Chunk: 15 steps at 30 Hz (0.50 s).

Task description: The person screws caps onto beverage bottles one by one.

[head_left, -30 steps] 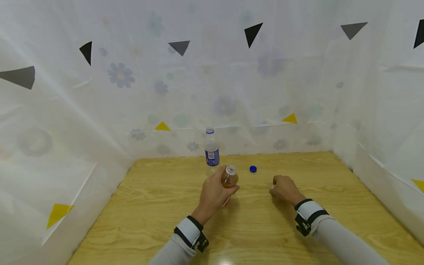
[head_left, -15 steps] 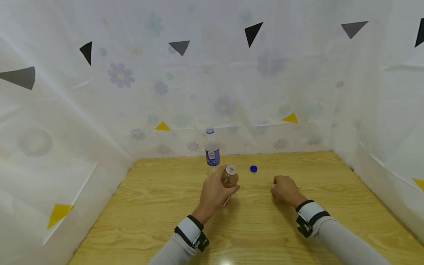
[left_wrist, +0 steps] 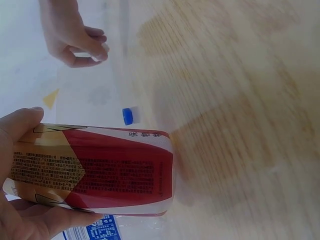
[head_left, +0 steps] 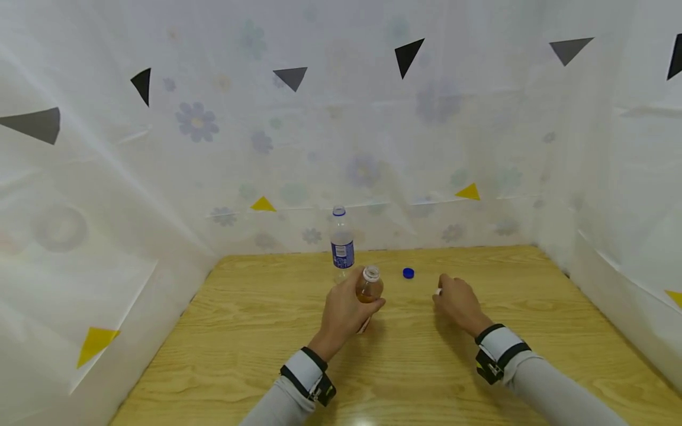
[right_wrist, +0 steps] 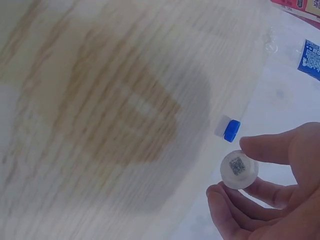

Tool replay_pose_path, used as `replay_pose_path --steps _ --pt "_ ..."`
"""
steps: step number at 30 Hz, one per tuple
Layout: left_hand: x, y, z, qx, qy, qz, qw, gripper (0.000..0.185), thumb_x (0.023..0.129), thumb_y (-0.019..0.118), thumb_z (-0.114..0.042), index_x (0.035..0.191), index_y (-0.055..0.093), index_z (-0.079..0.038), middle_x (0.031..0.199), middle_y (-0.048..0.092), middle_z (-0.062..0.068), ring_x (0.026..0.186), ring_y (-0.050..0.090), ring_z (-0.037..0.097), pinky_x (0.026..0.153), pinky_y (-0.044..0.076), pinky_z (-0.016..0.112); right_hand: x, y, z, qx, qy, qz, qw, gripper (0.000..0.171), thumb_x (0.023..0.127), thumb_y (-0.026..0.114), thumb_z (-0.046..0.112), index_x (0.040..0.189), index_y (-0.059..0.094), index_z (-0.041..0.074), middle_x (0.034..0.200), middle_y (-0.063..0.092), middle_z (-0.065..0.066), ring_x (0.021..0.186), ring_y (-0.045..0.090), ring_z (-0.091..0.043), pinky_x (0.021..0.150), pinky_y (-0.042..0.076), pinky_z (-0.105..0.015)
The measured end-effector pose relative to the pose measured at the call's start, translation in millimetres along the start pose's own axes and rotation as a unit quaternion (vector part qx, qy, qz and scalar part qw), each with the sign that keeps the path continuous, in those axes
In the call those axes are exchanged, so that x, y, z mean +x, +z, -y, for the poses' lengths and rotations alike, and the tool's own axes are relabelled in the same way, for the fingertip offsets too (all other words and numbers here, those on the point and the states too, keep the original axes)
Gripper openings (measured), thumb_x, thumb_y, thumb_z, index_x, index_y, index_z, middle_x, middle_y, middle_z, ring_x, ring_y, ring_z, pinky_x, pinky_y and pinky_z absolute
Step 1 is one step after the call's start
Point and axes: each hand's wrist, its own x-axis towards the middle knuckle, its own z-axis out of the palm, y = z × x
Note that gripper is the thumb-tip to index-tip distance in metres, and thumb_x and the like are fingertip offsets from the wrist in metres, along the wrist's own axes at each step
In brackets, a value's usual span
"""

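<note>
My left hand [head_left: 343, 307] grips an uncapped bottle of amber drink [head_left: 368, 286] with a red and tan label [left_wrist: 100, 172], standing on the wooden table [head_left: 405, 367]. My right hand [head_left: 455, 302] is lifted a little off the table to its right and pinches a small white cap [right_wrist: 239, 169] between thumb and fingers. A blue cap [head_left: 408, 273] lies on the table beyond and between both hands. A clear water bottle [head_left: 341, 244] with a blue label stands just behind the amber bottle.
White translucent sheeting [head_left: 160, 177] printed with flowers and triangles walls the table at the back and both sides. Bare tabletop lies to the left and in front of my hands.
My right hand has lifted slightly off the table and drifted a little left, towards the amber bottle, with the white cap in its fingers. The left hand and bottle have stayed put.
</note>
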Motion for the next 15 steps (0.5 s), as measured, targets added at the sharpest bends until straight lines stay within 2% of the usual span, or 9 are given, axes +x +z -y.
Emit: replay_pose_path --steps 2,6,10,15 --pt "-0.1 -0.1 0.5 0.000 0.002 0.000 1.0000 0.064 0.083 0.085 -0.036 0.137 0.057 -0.017 0.111 0.075 0.003 0.092 0.074 0.015 0.070 0.057 0.024 -0.2 -0.8 -0.5 0.018 0.011 0.008 1.000 0.020 0.089 0.064 0.005 0.100 0.057 -0.010 0.080 0.063 -0.019 0.065 0.059 -0.025 0.056 0.047 -0.037" --pt "0.0 0.9 1.5 0.003 0.007 0.002 1.0000 0.063 0.083 0.085 -0.037 0.135 0.058 -0.018 0.110 0.075 0.001 0.091 0.073 0.014 0.069 0.056 0.023 -0.6 -2.7 -3.5 0.033 0.026 0.029 0.999 0.022 0.085 0.065 0.003 0.098 0.054 -0.010 0.075 0.060 -0.017 0.060 0.055 -0.022 0.054 0.044 -0.035" --pt "0.8 1.9 2.4 0.010 0.011 -0.001 0.9999 0.061 0.082 0.085 -0.038 0.133 0.059 -0.019 0.108 0.074 0.000 0.089 0.073 0.012 0.068 0.055 0.023 -0.3 -3.9 -5.8 0.039 0.027 0.039 0.998 0.026 0.084 0.063 0.002 0.104 0.056 -0.013 0.080 0.062 -0.020 0.061 0.055 -0.022 0.056 0.046 -0.036" --pt "0.8 1.7 2.1 0.011 0.010 0.001 0.9999 0.062 0.082 0.086 -0.038 0.134 0.058 -0.019 0.109 0.075 0.001 0.089 0.073 0.013 0.068 0.056 0.022 -0.7 -3.2 -7.1 0.034 0.008 0.040 0.999 0.032 0.083 0.059 -0.003 0.111 0.064 -0.018 0.099 0.068 -0.032 0.080 0.066 -0.040 0.070 0.055 -0.048"
